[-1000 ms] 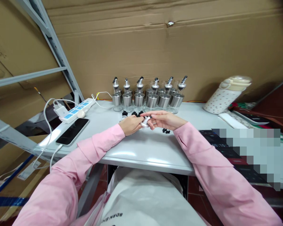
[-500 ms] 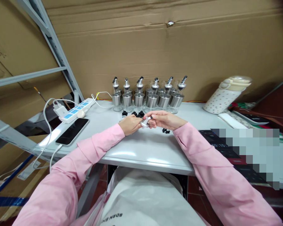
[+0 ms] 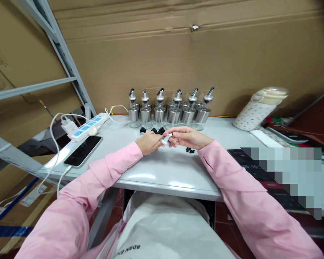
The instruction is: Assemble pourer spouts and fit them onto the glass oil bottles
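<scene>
Holding the white piece (image 3: 166, 140) between both hands, above the near part of the table (image 3: 156, 167), we do best with a light, firm grip. Our left hand (image 3: 148, 143) has its fingers together, closed on the left side of the piece; our right hand (image 3: 189, 137) pinches the other side with thumb and fingers, though we cannot tell exactly where every fingertip presses. We would let the left hand be the anchor and leave fine turning or pressing to the right, square to the piece, since a slanted push could make it slip. Low hands would help, clear of the black parts (image 3: 143, 130) just beyond, the small black bits (image 3: 190, 150) near our right wrist, and the bottles (image 3: 174, 116) behind.
</scene>
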Available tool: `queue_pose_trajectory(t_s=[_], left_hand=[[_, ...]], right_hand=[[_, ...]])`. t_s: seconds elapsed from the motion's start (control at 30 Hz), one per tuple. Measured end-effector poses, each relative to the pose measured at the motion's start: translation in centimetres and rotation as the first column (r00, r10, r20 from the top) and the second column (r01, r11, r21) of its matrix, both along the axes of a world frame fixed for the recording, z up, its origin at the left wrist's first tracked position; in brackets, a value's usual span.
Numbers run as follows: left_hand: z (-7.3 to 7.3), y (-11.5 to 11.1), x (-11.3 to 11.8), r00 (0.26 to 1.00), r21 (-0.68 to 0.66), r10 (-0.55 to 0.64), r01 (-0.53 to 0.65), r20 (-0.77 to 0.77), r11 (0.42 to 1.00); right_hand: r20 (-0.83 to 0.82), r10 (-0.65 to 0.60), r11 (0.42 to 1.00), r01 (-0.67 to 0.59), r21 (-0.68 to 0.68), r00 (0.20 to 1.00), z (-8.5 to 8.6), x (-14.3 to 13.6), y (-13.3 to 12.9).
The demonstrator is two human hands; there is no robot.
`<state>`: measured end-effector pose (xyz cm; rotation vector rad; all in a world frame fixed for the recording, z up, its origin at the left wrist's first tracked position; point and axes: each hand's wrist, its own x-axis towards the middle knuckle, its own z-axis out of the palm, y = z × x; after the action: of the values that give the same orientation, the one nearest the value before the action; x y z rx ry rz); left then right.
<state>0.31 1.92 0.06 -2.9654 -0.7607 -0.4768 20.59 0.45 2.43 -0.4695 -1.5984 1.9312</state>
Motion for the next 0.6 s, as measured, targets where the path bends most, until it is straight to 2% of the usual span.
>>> queue_pose_trajectory(t_s=[0.1, 0.17, 0.27, 0.37, 0.47, 0.6], left_hand=[[0.3, 0.2, -0.3, 0.999, 0.045, 0.007, -0.009, 0.032, 0.999], [0.7, 0.5, -0.7, 0.993, 0.09, 0.057, -0.067, 0.106, 0.994], [1.1, 1.4, -1.9, 0.919, 0.113, 0.233, -0.28, 0.318, 0.953], [1.2, 2.6, -3.2, 0.807, 0.015, 0.409, -0.458, 0.427, 0.889], [1.0, 3.5, -3.8, 0.802, -0.057, 0.487, -0.5, 0.347, 0.864], [0.4, 3.6, -3.5, 0.893, -0.012, 0.415, -0.419, 0.172, 0.908]], right_hand=[[-0.002, -0.053, 0.998, 0.053, 0.028, 0.999, 0.0, -0.1, 0.0], [-0.019, -0.135, 0.99, 0.136, 0.037, 0.991, 0.1, -0.2, 0.0], [-0.053, -0.261, 0.964, 0.263, 0.033, 0.964, 0.5, -0.2, -0.1], [-0.071, -0.328, 0.943, 0.331, 0.03, 0.942, 0.7, -0.2, -0.1], [-0.064, -0.359, 0.932, 0.362, 0.036, 0.931, 0.8, -0.1, 0.0], [-0.063, -0.396, 0.917, 0.398, 0.037, 0.916, 0.7, -0.1, 0.1]])
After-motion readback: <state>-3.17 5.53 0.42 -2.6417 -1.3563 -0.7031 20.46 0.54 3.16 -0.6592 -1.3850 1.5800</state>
